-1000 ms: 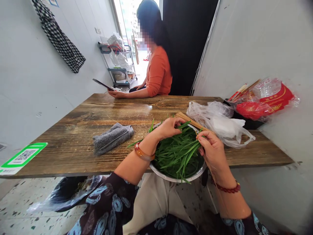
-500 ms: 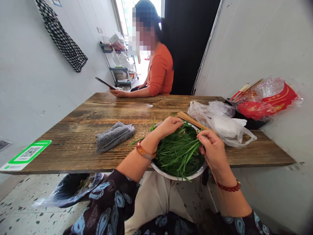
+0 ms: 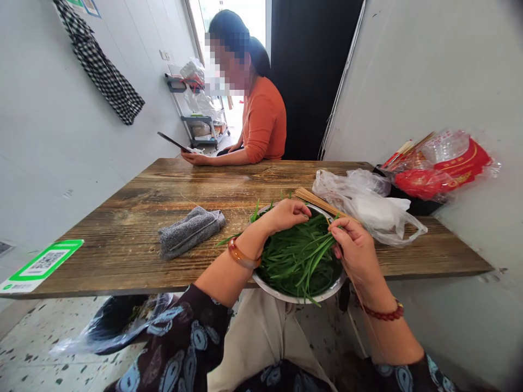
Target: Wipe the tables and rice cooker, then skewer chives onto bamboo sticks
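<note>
green leaves [image 3: 298, 261] lying in metal bowl [image 3: 278, 296], some ends meeting right hand [image 3: 356, 245], which is gripping thin stick [image 3: 346, 268]. left hand [image 3: 288, 214] hovering over bowl, cannot tell whether pinching anything. good handling probably meaning: keeping stick steady, pinching leaves lightly, not bruising them.

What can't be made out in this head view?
All in the head view:
Bottom of the bowl: hidden by green leaves.
What, if anything, the left hand pinches: hidden by the hand itself.
Lower end of the thin stick in the right hand: too faint to follow.
Top of the checked cloth: cut off by the upper edge.
</note>
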Demonstrator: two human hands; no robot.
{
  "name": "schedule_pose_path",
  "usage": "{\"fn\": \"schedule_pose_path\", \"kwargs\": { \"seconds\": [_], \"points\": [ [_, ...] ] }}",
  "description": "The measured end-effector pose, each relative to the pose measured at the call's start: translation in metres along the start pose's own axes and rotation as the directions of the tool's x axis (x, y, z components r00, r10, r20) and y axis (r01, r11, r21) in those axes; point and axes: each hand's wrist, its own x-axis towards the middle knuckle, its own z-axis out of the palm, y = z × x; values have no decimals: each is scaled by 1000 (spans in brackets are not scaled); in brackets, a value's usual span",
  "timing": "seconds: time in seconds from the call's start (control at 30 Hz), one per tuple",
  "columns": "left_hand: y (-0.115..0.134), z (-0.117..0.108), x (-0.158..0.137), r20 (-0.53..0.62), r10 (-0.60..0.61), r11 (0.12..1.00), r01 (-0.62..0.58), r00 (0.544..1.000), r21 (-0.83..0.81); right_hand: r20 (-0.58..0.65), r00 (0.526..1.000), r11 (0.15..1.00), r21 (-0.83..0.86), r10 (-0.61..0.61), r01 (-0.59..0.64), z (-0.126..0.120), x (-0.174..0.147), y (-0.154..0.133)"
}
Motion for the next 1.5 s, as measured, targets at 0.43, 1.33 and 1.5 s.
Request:
{"fn": "schedule_pose_path", "kwargs": {
  "seconds": [0.43,1.33,1.5],
  "points": [
    [5,-3,-2,-63,102,992,-97,993,76,0,1000,1000,-9,-6,6,0,1,1],
    [6,-6,-7,-186,179,969,-206,966,-139,34,999,995,-97,18,-14,1,2,0],
    [9,-2,-10,-34,115,957,-120,993,-264,68,996,994,-97,52,-45,1,2,-1]
  ]
}}
